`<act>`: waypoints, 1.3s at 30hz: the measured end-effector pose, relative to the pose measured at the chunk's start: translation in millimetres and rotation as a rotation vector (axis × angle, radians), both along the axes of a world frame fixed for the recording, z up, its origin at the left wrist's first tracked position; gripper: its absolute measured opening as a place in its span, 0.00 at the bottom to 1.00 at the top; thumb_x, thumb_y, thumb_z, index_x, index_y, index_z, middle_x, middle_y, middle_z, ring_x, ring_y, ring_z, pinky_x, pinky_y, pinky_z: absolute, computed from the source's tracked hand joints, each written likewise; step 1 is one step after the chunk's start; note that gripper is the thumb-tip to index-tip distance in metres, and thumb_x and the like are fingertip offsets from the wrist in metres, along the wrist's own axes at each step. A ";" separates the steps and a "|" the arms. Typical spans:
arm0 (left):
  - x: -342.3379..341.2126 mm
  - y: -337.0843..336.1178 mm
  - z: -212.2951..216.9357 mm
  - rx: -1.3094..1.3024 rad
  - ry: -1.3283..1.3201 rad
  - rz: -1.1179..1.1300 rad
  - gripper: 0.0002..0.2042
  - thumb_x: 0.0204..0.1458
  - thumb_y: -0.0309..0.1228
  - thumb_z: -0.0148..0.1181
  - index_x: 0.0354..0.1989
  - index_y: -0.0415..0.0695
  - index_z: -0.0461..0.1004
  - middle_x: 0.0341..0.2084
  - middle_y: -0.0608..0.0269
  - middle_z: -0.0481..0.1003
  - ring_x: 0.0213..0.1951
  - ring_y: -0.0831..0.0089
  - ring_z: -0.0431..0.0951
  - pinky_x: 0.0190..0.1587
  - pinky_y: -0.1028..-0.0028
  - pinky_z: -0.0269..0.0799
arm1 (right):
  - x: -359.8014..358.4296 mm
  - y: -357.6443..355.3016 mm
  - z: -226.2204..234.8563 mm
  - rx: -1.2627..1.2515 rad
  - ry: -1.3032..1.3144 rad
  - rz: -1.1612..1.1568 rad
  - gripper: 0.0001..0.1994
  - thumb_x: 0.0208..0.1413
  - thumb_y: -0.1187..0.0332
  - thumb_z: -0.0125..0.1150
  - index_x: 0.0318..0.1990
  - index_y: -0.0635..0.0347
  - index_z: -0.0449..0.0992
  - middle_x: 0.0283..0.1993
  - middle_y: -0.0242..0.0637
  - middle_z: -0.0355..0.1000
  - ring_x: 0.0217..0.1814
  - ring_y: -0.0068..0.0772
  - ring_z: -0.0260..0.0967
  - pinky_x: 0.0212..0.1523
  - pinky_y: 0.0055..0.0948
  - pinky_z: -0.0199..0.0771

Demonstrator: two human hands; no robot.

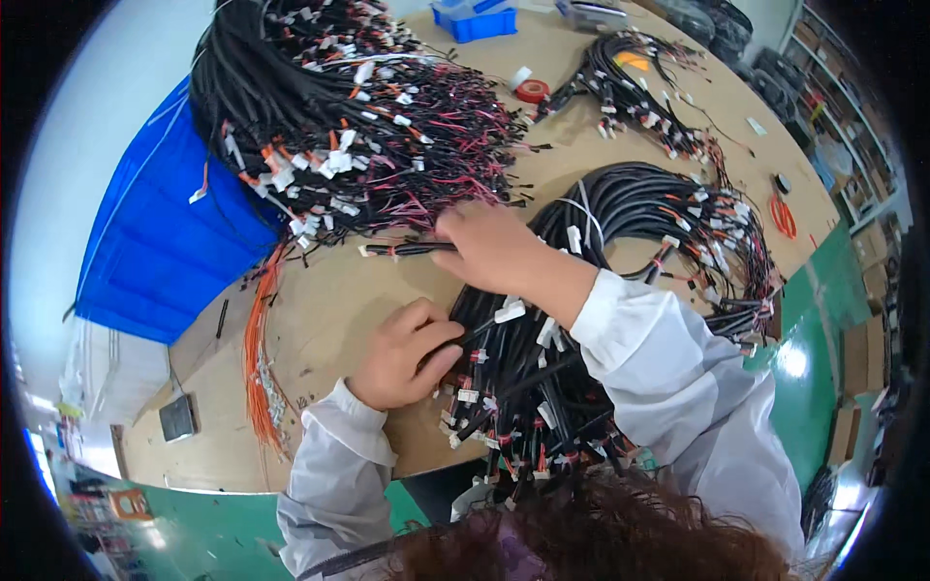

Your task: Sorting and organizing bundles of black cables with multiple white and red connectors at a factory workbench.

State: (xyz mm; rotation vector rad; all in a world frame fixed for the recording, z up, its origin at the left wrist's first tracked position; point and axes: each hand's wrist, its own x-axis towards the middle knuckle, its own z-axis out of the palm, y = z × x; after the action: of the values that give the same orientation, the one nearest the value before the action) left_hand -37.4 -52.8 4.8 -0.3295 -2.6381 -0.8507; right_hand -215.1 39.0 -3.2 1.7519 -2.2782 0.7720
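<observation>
The right hand (489,247) pinches one thin black cable (412,249) and holds it level over the wooden counter (329,300), at the edge of the big tangled pile of harnesses (358,107); its grip is closed on that cable. The left hand (402,353) is curled, its grip pressed together on the near bundle of black cables (523,387), which lies at the counter's front edge under the right forearm. To do this well, I judge the single cable should be drawn slowly and straight, so its small white connector does not catch the red wires, while the left hand keeps the bundle flat and together. Small white tags sit all over the cables. A blue bin (475,19) stands at the far edge, a red tape roll (531,91) lies beside it, and brown cartons fill the shelves (852,184) at right.
</observation>
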 end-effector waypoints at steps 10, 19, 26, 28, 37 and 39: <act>4.8 -60.4 -42.4 0.569 0.293 0.718 0.07 0.56 0.30 0.48 0.37 0.40 0.66 0.25 0.65 0.67 0.26 0.77 0.65 0.30 0.77 0.64 | 10.5 4.4 13.4 0.163 0.097 0.188 0.12 0.51 0.65 0.53 0.42 0.58 0.67 0.32 0.39 0.67 0.42 0.44 0.65 0.40 0.40 0.61; 20.8 -22.3 -2.3 0.763 0.050 0.496 0.13 0.60 0.35 0.40 0.29 0.39 0.66 0.15 0.70 0.64 0.18 0.83 0.62 0.22 0.79 0.60 | 43.4 1.8 38.6 -0.009 -0.412 0.505 0.13 0.51 0.68 0.54 0.43 0.63 0.66 0.40 0.46 0.67 0.40 0.49 0.65 0.41 0.35 0.65; 23.1 -13.8 0.6 1.215 -0.135 0.072 0.16 0.62 0.42 0.35 0.33 0.44 0.64 0.18 0.69 0.63 0.21 0.82 0.61 0.26 0.82 0.59 | 45.6 8.0 44.9 0.142 -0.356 0.437 0.09 0.55 0.66 0.49 0.30 0.62 0.63 0.26 0.47 0.65 0.29 0.52 0.64 0.28 0.43 0.61; 21.8 -12.3 0.1 1.256 -0.159 0.020 0.16 0.62 0.43 0.34 0.33 0.44 0.63 0.18 0.69 0.63 0.22 0.82 0.60 0.27 0.83 0.58 | 45.7 8.8 47.7 0.160 -0.325 0.468 0.09 0.55 0.66 0.49 0.28 0.61 0.61 0.24 0.46 0.64 0.27 0.52 0.63 0.26 0.42 0.60; 18.3 -12.1 -11.9 1.676 -0.255 -0.146 0.13 0.60 0.40 0.39 0.33 0.45 0.65 0.20 0.68 0.63 0.21 0.81 0.60 0.24 0.82 0.52 | 40.3 8.0 45.3 0.223 -0.406 0.543 0.10 0.57 0.64 0.47 0.30 0.62 0.61 0.23 0.46 0.64 0.26 0.52 0.63 0.25 0.41 0.59; 20.0 -10.2 -8.6 1.667 -0.254 -0.127 0.13 0.60 0.40 0.39 0.32 0.44 0.65 0.20 0.68 0.63 0.21 0.81 0.60 0.24 0.82 0.52 | 40.6 8.8 48.5 0.237 -0.439 0.550 0.10 0.57 0.65 0.47 0.30 0.62 0.62 0.23 0.46 0.65 0.26 0.52 0.64 0.25 0.41 0.60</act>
State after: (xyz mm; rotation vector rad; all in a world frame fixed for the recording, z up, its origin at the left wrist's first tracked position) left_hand -17.3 -63.0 -3.8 0.0980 -1.2230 -2.7179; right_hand -174.5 47.8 45.3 2.6032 -2.2158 1.1089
